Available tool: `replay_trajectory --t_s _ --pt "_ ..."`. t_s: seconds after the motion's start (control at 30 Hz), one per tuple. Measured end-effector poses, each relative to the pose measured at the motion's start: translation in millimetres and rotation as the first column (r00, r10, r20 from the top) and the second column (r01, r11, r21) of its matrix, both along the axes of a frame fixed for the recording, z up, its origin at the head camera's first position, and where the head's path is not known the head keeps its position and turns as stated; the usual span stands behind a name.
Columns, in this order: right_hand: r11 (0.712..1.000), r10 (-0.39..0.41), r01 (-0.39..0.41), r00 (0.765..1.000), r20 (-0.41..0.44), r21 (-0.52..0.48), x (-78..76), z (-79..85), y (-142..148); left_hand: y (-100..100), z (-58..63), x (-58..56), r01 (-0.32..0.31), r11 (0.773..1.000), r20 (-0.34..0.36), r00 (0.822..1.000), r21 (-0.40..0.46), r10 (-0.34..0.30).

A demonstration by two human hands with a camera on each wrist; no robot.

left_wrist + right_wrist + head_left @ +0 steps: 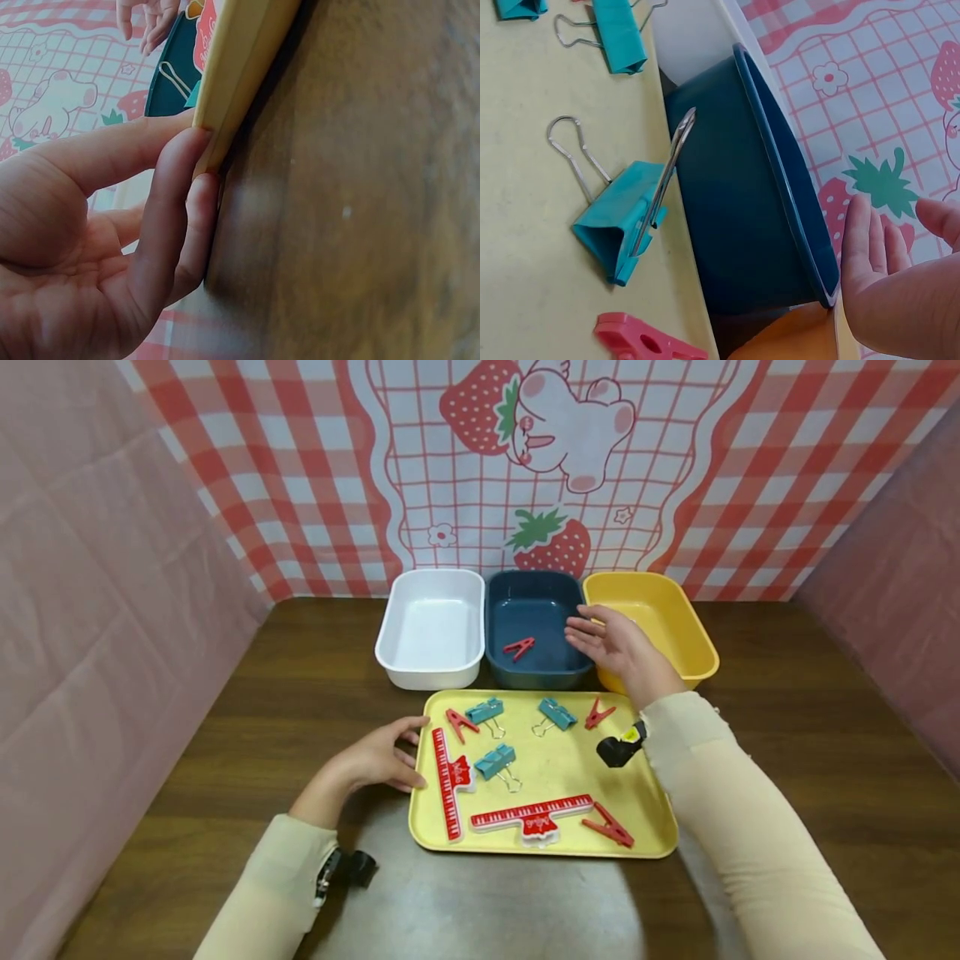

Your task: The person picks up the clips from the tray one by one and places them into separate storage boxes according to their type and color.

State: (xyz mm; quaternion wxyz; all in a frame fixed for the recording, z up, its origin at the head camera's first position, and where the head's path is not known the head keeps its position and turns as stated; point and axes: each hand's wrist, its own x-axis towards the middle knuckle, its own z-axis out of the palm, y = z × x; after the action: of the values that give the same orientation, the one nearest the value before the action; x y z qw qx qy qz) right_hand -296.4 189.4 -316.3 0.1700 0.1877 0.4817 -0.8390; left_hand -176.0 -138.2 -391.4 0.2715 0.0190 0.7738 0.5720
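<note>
My left hand (382,756) touches the left rim of a yellow tray (645,827); in the left wrist view its fingertips rest on the tray's edge. My right hand (615,647), fingers extended and holding nothing, hovers where the dark blue bin (536,673) meets the yellow bin (693,635). One red clothespin (520,648) lies inside the blue bin. On the tray lie three teal binder clips (495,762), three red clothespins (609,827) and two long red-and-white clips with piano-key edges (532,812).
A white bin (430,670) stands left of the blue one, all three in a row behind the tray. A red checked cloth (292,468) hangs behind them. Pinkish cloth (112,610) hangs at both sides of the wooden table (247,735). Each sleeve bears a small wrist camera (621,748).
</note>
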Motion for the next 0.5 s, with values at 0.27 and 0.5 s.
replay_trajectory --t_s 0.27,0.5 --pt "0.996 0.078 -0.076 0.995 -0.059 0.041 9.4 -2.2 2.7 0.4 2.1 0.4 -0.002 1.0 0.009 1.0 -0.011 0.002" --pt "0.993 0.118 -0.114 0.986 -0.116 0.041 21.6 -2.6 7.3 0.1 2.5 0.7 -0.001 1.0 0.007 1.0 -0.002 0.001"
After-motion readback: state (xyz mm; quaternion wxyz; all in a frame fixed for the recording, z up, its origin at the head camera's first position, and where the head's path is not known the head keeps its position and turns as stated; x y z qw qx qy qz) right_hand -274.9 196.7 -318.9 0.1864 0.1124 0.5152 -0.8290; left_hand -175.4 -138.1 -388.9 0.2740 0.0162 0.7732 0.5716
